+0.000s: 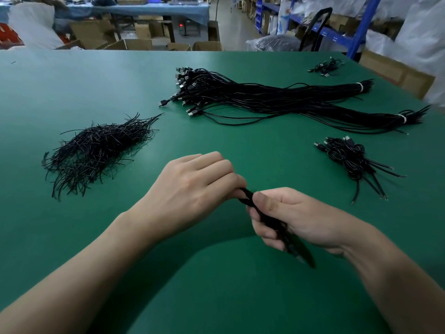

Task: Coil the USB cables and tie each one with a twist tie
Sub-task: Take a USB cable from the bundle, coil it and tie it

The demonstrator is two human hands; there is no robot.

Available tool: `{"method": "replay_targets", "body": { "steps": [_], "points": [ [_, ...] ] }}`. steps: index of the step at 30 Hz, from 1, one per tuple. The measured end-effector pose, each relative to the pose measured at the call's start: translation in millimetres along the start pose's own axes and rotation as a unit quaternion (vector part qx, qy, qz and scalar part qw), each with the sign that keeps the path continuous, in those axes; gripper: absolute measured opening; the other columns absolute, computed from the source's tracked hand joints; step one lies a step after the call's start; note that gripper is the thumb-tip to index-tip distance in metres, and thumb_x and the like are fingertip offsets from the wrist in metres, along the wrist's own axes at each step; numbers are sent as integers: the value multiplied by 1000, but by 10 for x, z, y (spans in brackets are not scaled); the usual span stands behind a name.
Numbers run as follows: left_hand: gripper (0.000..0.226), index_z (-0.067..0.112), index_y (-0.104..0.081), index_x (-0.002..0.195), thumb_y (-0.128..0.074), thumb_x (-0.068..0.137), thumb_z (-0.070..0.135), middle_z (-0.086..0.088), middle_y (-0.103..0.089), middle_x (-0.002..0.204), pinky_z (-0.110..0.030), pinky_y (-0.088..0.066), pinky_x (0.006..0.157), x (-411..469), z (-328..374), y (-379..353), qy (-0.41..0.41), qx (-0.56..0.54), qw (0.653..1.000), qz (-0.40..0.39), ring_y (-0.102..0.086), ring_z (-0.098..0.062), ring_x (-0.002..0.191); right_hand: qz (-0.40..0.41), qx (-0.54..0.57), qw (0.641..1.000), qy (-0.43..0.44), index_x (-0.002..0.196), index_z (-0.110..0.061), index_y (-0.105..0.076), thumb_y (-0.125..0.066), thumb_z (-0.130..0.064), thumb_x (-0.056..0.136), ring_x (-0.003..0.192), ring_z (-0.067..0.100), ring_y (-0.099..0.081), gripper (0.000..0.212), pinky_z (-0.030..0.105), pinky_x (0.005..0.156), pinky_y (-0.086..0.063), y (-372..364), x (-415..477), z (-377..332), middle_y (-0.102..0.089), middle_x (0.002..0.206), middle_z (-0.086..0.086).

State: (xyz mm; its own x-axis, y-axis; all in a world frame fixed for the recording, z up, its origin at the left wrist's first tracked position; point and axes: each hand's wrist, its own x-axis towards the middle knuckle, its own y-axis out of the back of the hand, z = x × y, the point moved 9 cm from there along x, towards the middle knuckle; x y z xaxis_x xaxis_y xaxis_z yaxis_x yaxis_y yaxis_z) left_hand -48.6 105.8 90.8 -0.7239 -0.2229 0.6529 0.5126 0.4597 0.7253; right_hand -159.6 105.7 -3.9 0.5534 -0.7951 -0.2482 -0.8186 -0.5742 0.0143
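Observation:
A coiled black USB cable (281,225) is held over the green table (216,141) near its front edge. My right hand (289,218) grips the bundle around its middle, thumb on top. My left hand (195,186) has its fingers curled round the bundle's upper end; what the fingertips do there is hidden. The cable's lower end sticks out below my right hand. A heap of black twist ties (96,150) lies at the left. Two long bundles of uncoiled USB cables (277,100) stretch across the middle and right.
A small pile of coiled cables (351,160) lies at the right, and another small group of cables (325,66) sits at the far right corner. Beyond the table's far edge stand cardboard boxes (134,37), a blue shelf rack (361,27) and white bags.

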Motion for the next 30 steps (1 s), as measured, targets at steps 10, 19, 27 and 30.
{"method": "replay_targets", "body": {
  "steps": [10,19,27,30],
  "points": [
    [31,20,-71,109,-47,106,39,5,-68,98,-38,-52,74,-27,-69,-204,14,-26,992,-120,-64,-22,90,181,-320,929,50,74,-23,-42,-45,-43,104,50,12,-33,37,33,49,-31,169,-16,-183,-41,57,-7],
    [57,17,-56,103,-21,96,61,2,-59,84,-37,-44,74,-288,-89,-724,181,-223,884,-369,-52,-19,76,185,-590,785,40,85,-24,-36,-30,-51,103,67,23,-50,32,40,61,-36,38,-21,-333,-45,65,-5],
    [46,19,-63,100,-28,102,49,2,-54,73,-35,-43,67,-246,-93,-697,211,-297,878,-309,-46,-14,65,70,-184,980,22,99,-27,-69,-40,-49,102,63,5,-46,36,19,60,-37,181,-36,-71,-53,70,-10],
    [38,23,-58,85,-34,104,45,10,-48,66,-25,-37,60,-211,-180,-644,276,-378,859,-208,-41,-8,59,60,-25,997,33,116,-13,-69,-38,-49,101,67,20,-60,50,29,61,-48,268,-58,-101,-70,81,8]
  ]
}}
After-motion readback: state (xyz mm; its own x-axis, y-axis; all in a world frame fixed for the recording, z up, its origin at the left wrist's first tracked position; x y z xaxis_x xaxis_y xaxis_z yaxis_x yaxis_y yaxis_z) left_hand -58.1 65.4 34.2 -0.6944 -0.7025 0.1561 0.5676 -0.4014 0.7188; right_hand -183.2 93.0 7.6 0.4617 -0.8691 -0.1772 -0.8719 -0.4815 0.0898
